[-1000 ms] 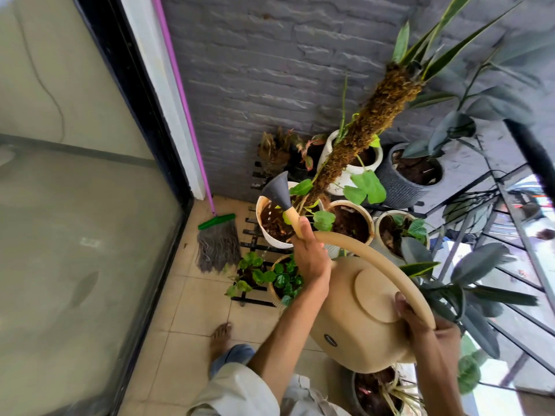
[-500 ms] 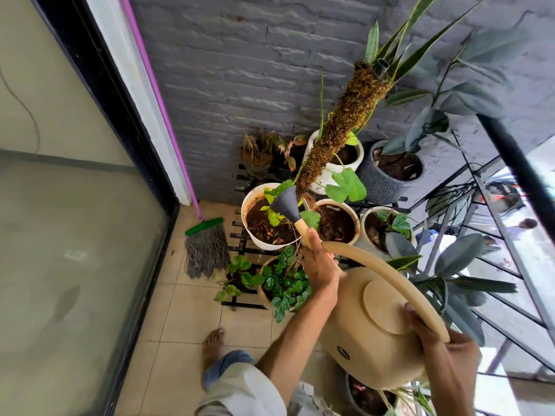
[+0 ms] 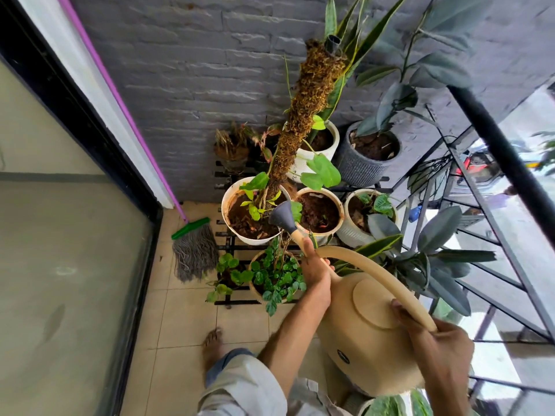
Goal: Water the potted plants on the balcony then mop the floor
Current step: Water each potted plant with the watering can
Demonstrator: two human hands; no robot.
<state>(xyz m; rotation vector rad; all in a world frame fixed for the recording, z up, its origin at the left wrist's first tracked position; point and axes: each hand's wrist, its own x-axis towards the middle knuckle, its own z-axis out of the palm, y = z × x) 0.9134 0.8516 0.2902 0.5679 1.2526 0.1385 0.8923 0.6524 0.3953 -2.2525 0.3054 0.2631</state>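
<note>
I hold a beige watering can (image 3: pixel 365 331) with both hands. My left hand (image 3: pixel 315 271) grips its spout just below the grey rose head (image 3: pixel 282 219). My right hand (image 3: pixel 435 340) grips the arched handle at the rear. The rose head hangs over the white pot (image 3: pixel 231 226) that holds the tall moss pole (image 3: pixel 303 115). Beside it stand a cream pot of bare soil (image 3: pixel 338 205) and a ribbed white pot (image 3: pixel 350 232). A small leafy pot (image 3: pixel 276 274) sits below the spout. A mop (image 3: pixel 195 250) with a purple handle leans in the corner.
Grey brick wall behind the pots, with a white pot (image 3: pixel 329 145) and a grey ribbed pot (image 3: pixel 357 172) at the back. A black railing (image 3: pixel 495 151) runs along the right. A glass door (image 3: pixel 66 250) is on the left. My bare foot (image 3: pixel 211 343) rests on the beige tiles.
The rose head has dropped lower and moved right, from the left of the white pot toward its right rim. The view has tilted down, showing more pots.
</note>
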